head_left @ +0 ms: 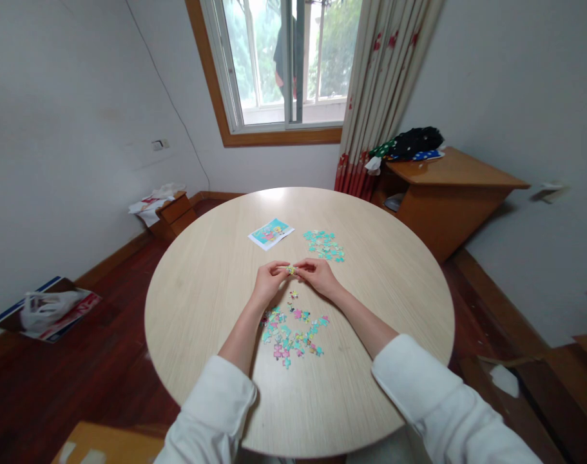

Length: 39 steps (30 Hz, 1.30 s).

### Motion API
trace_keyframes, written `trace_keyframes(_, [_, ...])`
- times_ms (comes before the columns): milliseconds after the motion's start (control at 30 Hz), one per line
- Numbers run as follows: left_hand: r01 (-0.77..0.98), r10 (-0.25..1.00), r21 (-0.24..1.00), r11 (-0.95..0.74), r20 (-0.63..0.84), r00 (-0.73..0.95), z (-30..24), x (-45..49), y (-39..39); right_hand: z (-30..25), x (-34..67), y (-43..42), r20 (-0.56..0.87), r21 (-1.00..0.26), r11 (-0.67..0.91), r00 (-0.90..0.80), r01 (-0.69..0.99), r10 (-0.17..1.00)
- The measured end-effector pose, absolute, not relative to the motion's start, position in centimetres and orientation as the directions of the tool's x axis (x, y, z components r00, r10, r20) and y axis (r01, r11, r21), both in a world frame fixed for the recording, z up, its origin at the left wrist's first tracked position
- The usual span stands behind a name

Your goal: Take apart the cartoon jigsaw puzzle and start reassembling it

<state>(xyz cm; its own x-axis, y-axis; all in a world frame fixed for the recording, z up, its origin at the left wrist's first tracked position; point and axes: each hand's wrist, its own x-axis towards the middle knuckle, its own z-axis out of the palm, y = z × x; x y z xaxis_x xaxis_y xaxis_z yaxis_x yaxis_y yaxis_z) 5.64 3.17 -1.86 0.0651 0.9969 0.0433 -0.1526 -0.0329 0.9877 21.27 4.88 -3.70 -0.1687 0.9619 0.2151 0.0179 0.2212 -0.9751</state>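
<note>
Both my hands meet above the middle of a round pale wooden table (201, 290). My left hand (269, 278) and my right hand (317, 274) each pinch the same small puzzle pieces (291, 270), fingers closed on them. Below my hands lies a loose heap of coloured puzzle pieces (293, 332). A second group of teal pieces (325, 245) lies beyond my right hand. A small reference picture card (270, 233) lies flat beyond my left hand.
A wooden desk (448, 187) with dark cloth stands at the right under a curtain (384, 90). A low cabinet (170, 212) with papers sits by the left wall. A plastic bag (44, 309) lies on the dark floor. A person stands outside the window (283, 58).
</note>
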Motion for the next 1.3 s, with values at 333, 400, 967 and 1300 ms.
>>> trace_keyframes(333, [-0.131, 0.998, 0.991, -0.02, 0.027, 0.056, -1.58, 5.66, 3.01, -3.61, 21.07, 4.72, 0.19, -0.981, 0.192, -0.179, -0.008, 0.965])
trace_keyframes(400, [-0.118, 0.998, 0.993, -0.021, 0.027, 0.051, -1.57, 5.65, 3.03, -3.66, 21.01, 4.69, 0.189, -0.981, 0.192, -0.185, -0.001, 0.964])
trace_keyframes(967, [-0.111, 1.0, 0.994, -0.015, 0.016, 0.01, -1.44, 5.8, 2.92, -3.68, 21.04, 4.66, 0.159, -0.986, 0.164, -0.196, 0.01, 0.968])
trace_keyframes(1300, [-0.124, 0.996, 0.992, 0.017, -0.006, 0.086, -1.4, 5.82, 2.78, -3.37, 20.92, 4.41, 0.199, -0.973, 0.218, -0.211, 0.075, 0.957])
